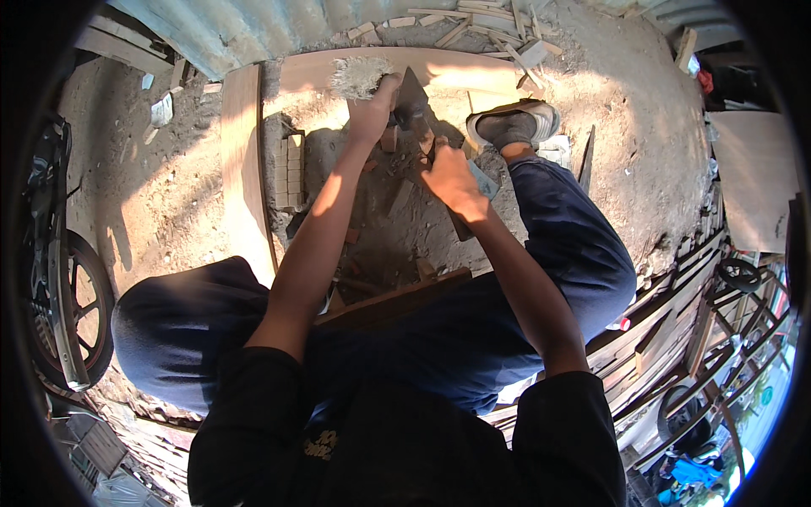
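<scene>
My left hand (375, 110) is closed around a pale, bushy brush (359, 78) with frayed bristles, held above the far board. To its right my right hand (454, 179) grips a dark-bladed hand tool (411, 100), whose blade narrows to a point at the far end. The blade lies close beside my left fist; I cannot tell whether they touch. Below the hands are wood scraps (397, 196) and dark debris on the dirt. A stack of small blocks (290, 171) sits left of my left forearm.
Long planks (243, 152) frame the dirt patch at left and far side. Loose wood offcuts (498, 25) lie by the corrugated metal sheet (245, 34). My shoe (541, 118) is to the right of the tool. A motorbike wheel (80, 304) stands at left, slatted wood (650, 338) at right.
</scene>
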The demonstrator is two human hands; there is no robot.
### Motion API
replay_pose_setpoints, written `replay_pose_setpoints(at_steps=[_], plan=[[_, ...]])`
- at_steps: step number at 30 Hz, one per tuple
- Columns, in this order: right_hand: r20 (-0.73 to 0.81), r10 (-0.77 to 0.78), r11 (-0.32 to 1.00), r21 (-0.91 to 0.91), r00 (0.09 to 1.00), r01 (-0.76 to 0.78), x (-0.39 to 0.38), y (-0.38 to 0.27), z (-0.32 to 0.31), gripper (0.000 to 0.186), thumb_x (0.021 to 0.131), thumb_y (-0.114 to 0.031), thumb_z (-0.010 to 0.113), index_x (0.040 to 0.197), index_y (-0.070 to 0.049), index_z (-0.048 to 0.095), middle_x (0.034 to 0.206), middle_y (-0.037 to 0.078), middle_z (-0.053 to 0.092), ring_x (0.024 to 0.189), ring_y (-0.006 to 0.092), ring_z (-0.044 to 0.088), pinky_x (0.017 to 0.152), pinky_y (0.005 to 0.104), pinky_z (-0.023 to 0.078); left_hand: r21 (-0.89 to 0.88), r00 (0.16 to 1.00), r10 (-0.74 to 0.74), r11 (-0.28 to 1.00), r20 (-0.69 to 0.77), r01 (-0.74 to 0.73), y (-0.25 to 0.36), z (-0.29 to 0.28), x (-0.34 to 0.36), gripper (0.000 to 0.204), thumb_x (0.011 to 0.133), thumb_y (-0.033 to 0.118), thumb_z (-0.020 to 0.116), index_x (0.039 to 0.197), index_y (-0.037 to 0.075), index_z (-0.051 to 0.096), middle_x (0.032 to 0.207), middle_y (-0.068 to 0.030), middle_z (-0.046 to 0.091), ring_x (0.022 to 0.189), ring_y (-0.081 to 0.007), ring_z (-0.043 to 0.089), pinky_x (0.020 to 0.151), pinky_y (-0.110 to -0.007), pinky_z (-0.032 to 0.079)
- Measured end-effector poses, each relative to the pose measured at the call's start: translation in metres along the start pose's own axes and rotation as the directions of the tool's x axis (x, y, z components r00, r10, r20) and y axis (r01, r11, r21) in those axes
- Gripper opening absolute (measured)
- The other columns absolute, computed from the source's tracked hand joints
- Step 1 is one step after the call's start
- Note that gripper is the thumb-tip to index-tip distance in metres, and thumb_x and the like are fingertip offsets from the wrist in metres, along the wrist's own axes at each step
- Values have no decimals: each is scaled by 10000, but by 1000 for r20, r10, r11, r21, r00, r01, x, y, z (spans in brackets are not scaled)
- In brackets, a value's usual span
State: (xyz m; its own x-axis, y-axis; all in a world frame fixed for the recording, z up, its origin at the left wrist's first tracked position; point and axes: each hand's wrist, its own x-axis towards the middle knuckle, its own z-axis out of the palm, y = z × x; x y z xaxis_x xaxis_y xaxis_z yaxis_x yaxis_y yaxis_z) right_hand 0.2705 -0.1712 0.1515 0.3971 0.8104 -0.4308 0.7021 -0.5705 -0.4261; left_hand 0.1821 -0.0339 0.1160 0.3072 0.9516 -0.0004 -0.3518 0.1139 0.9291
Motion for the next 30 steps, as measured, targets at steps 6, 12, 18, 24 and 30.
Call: replay_pose_setpoints(at_steps=[6,12,18,24,30], plan=[[27,-5,1000,-9,1000,6,5,4,-7,453,750,-172,693,1087,74,516,949,294,621,969,420,596,827,433,520,-118,986,-87,987,144,104,43,-3,17,276,833,172,583,643,140,385,565,57,270,497,-69,247,486,-255,199],[-17,-38,998,39,999,39,3,7,-3,380,725,-134,657,979,138,581,921,339,602,925,445,592,805,429,518,-10,972,-95,995,217,99,53,8,17,299,844,182,576,617,134,386,571,62,284,511,-65,256,496,-249,202],[-60,-49,998,46,997,52,3,8,-1,375,726,-129,655,984,126,557,908,330,607,923,446,594,812,436,516,164,980,-37,986,198,4,46,12,10,239,844,171,592,647,103,474,566,61,351,498,-58,289,477,-246,228],[6,-25,999,42,1000,24,6,10,-3,439,722,-138,657,1067,102,528,905,321,611,925,445,595,802,446,515,131,977,2,991,214,-30,36,10,10,214,839,138,588,649,88,503,564,52,400,493,-59,328,464,-248,251],[-8,-44,995,87,999,44,1,7,-8,470,717,-123,636,1095,122,502,925,346,596,955,466,574,813,448,506,230,981,-53,973,186,9,38,15,7,219,832,191,609,658,81,536,568,57,398,509,-60,332,478,-240,259]])
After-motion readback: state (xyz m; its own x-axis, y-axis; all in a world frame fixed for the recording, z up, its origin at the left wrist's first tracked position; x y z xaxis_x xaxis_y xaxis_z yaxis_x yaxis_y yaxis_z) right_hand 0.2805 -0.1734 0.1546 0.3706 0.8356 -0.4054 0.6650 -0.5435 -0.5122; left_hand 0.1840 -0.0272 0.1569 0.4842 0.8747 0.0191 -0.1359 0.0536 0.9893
